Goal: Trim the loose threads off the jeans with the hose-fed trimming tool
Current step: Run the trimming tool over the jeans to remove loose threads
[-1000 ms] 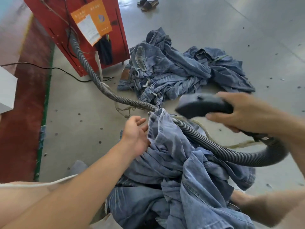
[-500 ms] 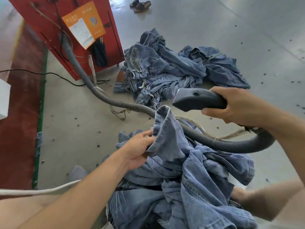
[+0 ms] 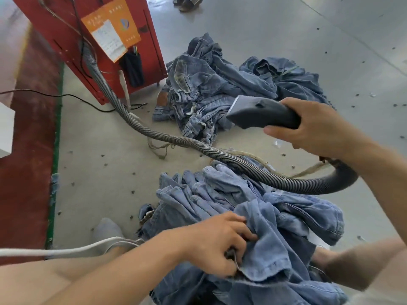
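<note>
Down on my lap, my left hand (image 3: pixel 217 243) grips a fold of the jeans (image 3: pixel 259 221) bunched there. Up to the right, my right hand (image 3: pixel 317 128) holds the grey trimming tool (image 3: pixel 262 112) clear above them; its ribbed hose (image 3: pixel 176 142) trails over the jeans toward the red machine (image 3: pixel 66 34), beside another denim pile (image 3: pixel 220 89).

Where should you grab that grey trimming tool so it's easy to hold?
Probably by the narrow dark handle at the back of the trimming tool, where the right hand grips it now. Come from the hose end, fingers wrapped around. The handle is slim and rounded, while the wide flat front is the working end and should stay bare.
</note>
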Demonstrator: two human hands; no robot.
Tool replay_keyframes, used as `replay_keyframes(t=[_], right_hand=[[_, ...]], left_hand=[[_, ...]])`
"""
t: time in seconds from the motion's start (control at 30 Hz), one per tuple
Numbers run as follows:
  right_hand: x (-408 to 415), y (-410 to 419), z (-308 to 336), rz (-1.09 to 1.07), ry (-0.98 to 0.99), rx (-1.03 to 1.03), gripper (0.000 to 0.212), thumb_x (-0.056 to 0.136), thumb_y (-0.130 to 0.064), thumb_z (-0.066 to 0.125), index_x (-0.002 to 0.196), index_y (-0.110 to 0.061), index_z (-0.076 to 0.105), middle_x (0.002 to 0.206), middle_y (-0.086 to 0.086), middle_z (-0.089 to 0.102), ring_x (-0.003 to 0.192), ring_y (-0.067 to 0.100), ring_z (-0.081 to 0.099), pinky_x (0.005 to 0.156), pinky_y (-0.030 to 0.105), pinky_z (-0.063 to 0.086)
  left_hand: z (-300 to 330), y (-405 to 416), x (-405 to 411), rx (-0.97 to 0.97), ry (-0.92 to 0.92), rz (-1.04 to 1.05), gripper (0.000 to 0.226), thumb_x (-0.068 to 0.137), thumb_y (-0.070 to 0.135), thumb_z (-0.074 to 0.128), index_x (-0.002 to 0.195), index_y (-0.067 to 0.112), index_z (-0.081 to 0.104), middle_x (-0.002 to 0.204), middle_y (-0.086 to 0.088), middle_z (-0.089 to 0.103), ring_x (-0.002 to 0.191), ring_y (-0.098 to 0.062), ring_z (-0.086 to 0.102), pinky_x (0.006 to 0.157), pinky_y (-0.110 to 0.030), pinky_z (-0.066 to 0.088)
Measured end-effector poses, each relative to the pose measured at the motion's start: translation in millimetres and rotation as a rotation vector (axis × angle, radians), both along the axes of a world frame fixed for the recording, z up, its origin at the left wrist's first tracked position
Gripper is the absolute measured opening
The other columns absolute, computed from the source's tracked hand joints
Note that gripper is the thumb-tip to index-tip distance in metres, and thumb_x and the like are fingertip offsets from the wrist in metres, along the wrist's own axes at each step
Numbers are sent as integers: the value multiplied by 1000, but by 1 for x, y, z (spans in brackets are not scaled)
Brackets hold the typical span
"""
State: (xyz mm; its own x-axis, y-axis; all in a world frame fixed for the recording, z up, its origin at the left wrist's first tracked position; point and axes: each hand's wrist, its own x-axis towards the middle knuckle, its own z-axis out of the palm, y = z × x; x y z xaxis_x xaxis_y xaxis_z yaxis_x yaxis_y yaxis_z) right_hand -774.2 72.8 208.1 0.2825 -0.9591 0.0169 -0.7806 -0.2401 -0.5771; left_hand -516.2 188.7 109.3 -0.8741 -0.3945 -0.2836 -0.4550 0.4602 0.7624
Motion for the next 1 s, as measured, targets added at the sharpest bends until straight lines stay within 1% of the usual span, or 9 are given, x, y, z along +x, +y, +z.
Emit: replay_keyframes(t=[0.17, 0.27, 0.4, 0.5, 0.57, 0.67, 0.73, 0.87, 1.0], right_hand=[[9, 3, -15, 44, 85, 34, 28, 83, -59, 72, 100, -40, 59, 71, -12, 65, 61, 2, 63, 60, 31, 49], [14, 8, -22, 79, 101, 57, 31, 81, -60, 71, 101, -40, 60, 74, -16, 64, 71, -4, 60, 60, 24, 41], [24, 8, -29, 94, 116, 66, 32, 79, -64, 68, 101, -42, 59, 73, -21, 63, 70, -3, 59, 60, 24, 40], [31, 9, -36, 115, 177, 81, 35, 79, -64, 66, 102, -39, 60, 76, -17, 64, 72, 2, 58, 66, 34, 47], [33, 10, -40, 139, 235, 93, 34, 81, -65, 65, 100, -39, 58, 75, -16, 64, 72, 7, 59, 65, 37, 46], [32, 11, -44, 167, 250, 94, 34, 80, -68, 63, 98, -41, 53, 73, -18, 61, 69, 3, 56, 63, 36, 44], [31, 11, -45, 159, 221, 88, 34, 79, -68, 62, 99, -43, 53, 73, -21, 61, 69, 1, 56, 62, 35, 45], [30, 9, -42, 115, 186, 88, 37, 77, -69, 62, 104, -46, 54, 74, -20, 62, 68, 2, 58, 64, 35, 50], [31, 11, -40, 112, 202, 118, 35, 77, -70, 61, 103, -48, 53, 75, -20, 63, 69, 1, 59, 64, 35, 49]], left_hand=[[16, -6, -5, 90, -31, 201, 24, 97, 39, 51, 101, 21, 66, 111, 4, 68, 106, -14, 59, 105, -42, 47], [13, 0, -16, -115, -55, 420, 27, 98, 42, 63, 107, 19, 53, 103, 3, 61, 90, -21, 61, 82, -36, 51], [-1, 56, -60, 81, -49, 87, 33, 98, 7, 57, 131, 6, 55, 137, -21, 58, 126, -34, 56, 105, -35, 44], [-10, 58, -60, 404, -67, 65, 60, 101, -8, 43, 159, 0, 27, 169, -14, 21, 155, -21, 18, 123, -24, 9], [1, 26, -45, 706, -28, 99, 64, 92, -17, 40, 151, 6, 48, 160, -9, 43, 149, -12, 36, 117, -17, 28], [11, -27, -22, 776, 85, 682, 47, 79, -3, 36, 98, 12, 77, 98, -13, 79, 99, -21, 75, 79, -35, 57], [-5, -52, -2, 625, 92, 1228, 30, 82, 3, 41, 84, 8, 70, 83, -20, 75, 86, -36, 74, 87, -53, 58], [-57, -56, 38, 579, -266, 1922, 55, 95, 25, 64, 141, 4, 42, 146, -21, 44, 130, -39, 50, 104, -46, 48], [-72, -19, 22, 613, -428, 1777, 53, 107, 24, 35, 155, 7, 20, 162, -21, 18, 148, -37, 24, 122, -51, 24]])
